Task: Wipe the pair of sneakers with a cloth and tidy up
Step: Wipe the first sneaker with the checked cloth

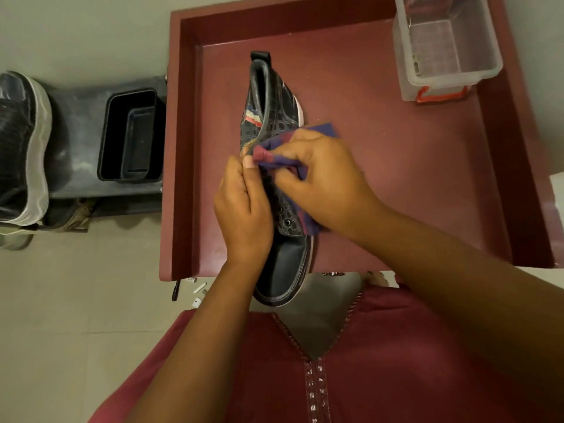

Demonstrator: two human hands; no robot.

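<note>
A: Where's the sneaker (276,166)?

B: On the red tray (381,166), long axis running away from the person: heel at the far end, toe hanging over the near rim.

A: And the hands?

B: Both are at its middle. The left hand (242,209) is on the shoe's left flank, fingers curled, thumb and forefinger pinching an edge of the cloth (276,151). The right hand (323,175) lies across the top from the right, fingers bent round the cloth, pressing it to the upper.

A: So which way should the wipe go?

B: Along that axis, I'd judge, toward heel or toe. Only one shoe of the pair is on the tray.
</note>
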